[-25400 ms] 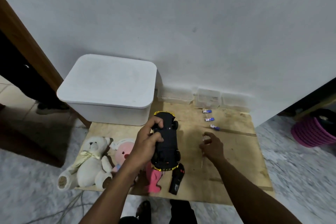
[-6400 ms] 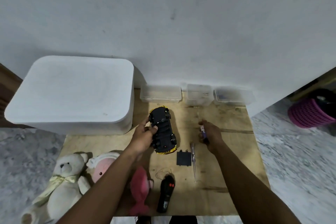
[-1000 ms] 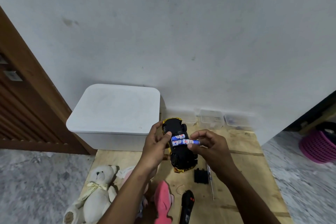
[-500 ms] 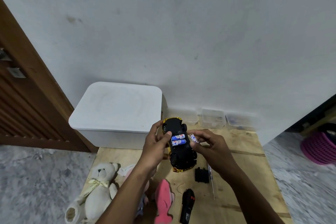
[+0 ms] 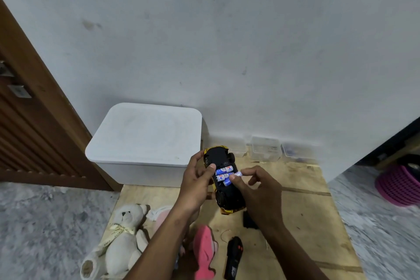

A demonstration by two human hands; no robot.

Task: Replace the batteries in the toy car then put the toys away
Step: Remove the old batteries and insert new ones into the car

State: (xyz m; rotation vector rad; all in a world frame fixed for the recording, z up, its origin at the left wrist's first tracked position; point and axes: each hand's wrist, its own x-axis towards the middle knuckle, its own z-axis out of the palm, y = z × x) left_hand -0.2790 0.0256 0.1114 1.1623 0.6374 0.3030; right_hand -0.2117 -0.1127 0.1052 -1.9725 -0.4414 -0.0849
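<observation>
My left hand (image 5: 197,185) holds the black and yellow toy car (image 5: 221,157) upside down above the plywood board (image 5: 302,209). Two blue and white batteries (image 5: 223,173) lie side by side in its open compartment. My right hand (image 5: 256,186) pinches a third battery (image 5: 236,175) with thumb and forefinger at the compartment's right edge. The black battery cover (image 5: 247,220) lies on the board under my right wrist. A black remote control (image 5: 234,257) lies near the front edge.
A white lidded bin (image 5: 147,138) stands at the back left. Three small clear containers (image 5: 266,151) line the wall. A white teddy bear (image 5: 122,236) and pink plush toys (image 5: 204,252) lie at the front left. A pink basket (image 5: 400,186) sits on the floor at right.
Within the last second my right hand seated the second battery, then brought a third battery to the compartment's right edge. My left hand kept the car steady.
</observation>
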